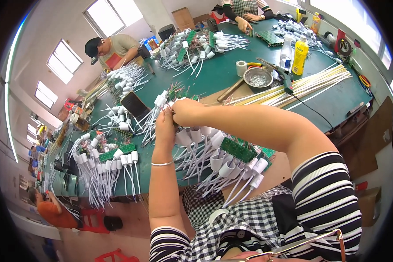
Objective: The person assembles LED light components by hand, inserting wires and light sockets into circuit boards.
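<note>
Both my hands meet over the green table (196, 81), just beyond a heap of parts. My left hand (165, 122), below a silver bangle, is closed with its fingertips on thin reddish wires (167, 107). My right hand (185, 112) reaches across from the right and pinches at the same spot; its fingertips are partly hidden. White plastic cylinders with white cables (160, 99) lie right by the fingers. Nearer to me is a heap of similar white cylinders (226, 169), with a green circuit board (238, 149) on top.
More cylinders and cables (113, 166) lie at left, beside a dark phone-like slab (135, 105). Rightward are a metal bowl (258, 78), a corded green soldering tool (287, 83), long pale sticks (310, 85) and a yellow bottle (300, 56). Co-workers (118, 50) sit across the table.
</note>
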The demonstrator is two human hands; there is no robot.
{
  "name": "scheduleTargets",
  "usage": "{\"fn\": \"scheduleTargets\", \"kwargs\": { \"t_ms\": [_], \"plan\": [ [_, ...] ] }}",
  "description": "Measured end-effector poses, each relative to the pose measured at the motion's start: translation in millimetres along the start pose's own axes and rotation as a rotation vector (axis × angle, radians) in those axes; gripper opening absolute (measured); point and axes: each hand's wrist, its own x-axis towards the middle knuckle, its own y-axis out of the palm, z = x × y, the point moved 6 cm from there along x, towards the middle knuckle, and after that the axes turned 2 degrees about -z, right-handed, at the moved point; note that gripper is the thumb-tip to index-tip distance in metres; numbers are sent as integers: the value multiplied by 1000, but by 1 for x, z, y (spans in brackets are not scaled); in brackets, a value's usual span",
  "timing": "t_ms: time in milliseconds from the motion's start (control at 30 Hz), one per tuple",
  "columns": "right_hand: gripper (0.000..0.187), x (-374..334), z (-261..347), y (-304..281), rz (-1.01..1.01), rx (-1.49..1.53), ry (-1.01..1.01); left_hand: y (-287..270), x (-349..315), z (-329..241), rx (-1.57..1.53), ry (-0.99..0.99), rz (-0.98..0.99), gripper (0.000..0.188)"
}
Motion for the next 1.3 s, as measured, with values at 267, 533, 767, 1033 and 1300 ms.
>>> {"fn": "scheduleTargets", "kwargs": {
  "t_ms": [267, 533, 767, 1033, 1300],
  "plan": [
    [23, 0, -1, 4, 31, -61, 31, -3, 0, 8, 106, 16, -161, 31],
    [26, 14, -3, 8, 180, 418, -174, -11, 9, 4, -132, -55, 74, 56],
    [22, 65, 59, -2, -68, 934, -279, -41, -18, -123, 413, 523, -272, 79],
    [21, 155, 2, 23, -256, 1079, 147, -56, 11, -40, 1401, 622, -377, 102],
    [41, 142, -26, -65, -484, -131, 34, -69, 65, 50, 1534, 346, -161, 93]
  ]
}}
